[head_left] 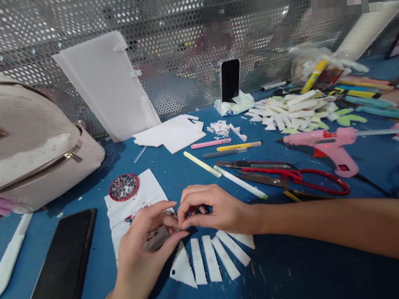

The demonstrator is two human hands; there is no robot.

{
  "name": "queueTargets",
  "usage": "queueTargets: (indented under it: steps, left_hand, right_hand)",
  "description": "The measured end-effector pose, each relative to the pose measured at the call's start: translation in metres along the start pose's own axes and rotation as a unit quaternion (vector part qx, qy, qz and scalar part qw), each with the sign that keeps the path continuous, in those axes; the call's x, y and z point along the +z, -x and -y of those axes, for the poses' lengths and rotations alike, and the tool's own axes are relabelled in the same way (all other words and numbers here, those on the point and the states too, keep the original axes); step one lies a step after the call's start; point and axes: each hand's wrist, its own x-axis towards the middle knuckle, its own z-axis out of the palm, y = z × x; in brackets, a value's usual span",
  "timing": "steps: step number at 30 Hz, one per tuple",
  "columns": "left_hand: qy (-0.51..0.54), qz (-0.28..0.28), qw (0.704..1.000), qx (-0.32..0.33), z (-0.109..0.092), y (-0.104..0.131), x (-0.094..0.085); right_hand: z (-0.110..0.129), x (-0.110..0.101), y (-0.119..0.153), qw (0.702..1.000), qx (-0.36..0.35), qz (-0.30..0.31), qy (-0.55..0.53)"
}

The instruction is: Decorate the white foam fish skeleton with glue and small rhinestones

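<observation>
My left hand (142,244) and my right hand (214,208) meet above the blue table, fingertips pinched close together; what lies between them is too small to make out. Just below them, white strips (211,258) lie in a fan, with a pointed white piece (183,268) bearing a dark dot at the left end. Partly behind my left hand is a white sheet (150,182) with colourful bits on it. A round red-rimmed dish (124,187) of small multicoloured pieces rests on that sheet.
A black phone (60,273) and white knife (7,260) lie left, before a backpack (19,137). Pens (240,182), red-handled scissors (312,179) and a pink glue gun (326,146) lie right. Behind are foam scraps (296,108), white boards (104,88) and an upright phone (230,80).
</observation>
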Motion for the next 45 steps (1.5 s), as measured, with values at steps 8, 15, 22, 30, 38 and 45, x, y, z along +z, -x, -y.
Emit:
queueTargets:
  steps: [8,15,22,30,38,45]
  left_hand:
    - [-0.026,0.010,1.000,0.007,0.0017,0.0013,-0.0017]
    - [-0.046,0.005,0.999,0.018,-0.0004,0.0007,-0.0027]
    - [-0.044,-0.005,0.999,0.019,0.0017,0.0021,-0.0022]
    - [-0.047,-0.002,0.999,0.020,0.0002,0.0013,-0.0025]
    - [-0.037,-0.001,0.999,-0.005,0.0019,0.0020,-0.0026]
    - [-0.025,-0.004,1.000,0.004,0.0017,0.0000,-0.0010]
  right_hand:
    - [0.0010,-0.0001,-0.0001,1.000,0.000,-0.001,-0.001]
    - [0.0018,-0.0009,-0.0005,1.000,-0.003,0.001,-0.002]
    - [0.0012,-0.0004,-0.0005,1.000,0.006,0.004,0.005]
    - [0.0010,-0.0005,-0.0007,1.000,-0.009,-0.003,0.002]
    - [0.0012,-0.0002,-0.0011,1.000,-0.009,-0.001,0.014]
    - [0.0014,0.0000,-0.0019,1.000,-0.012,-0.002,0.013]
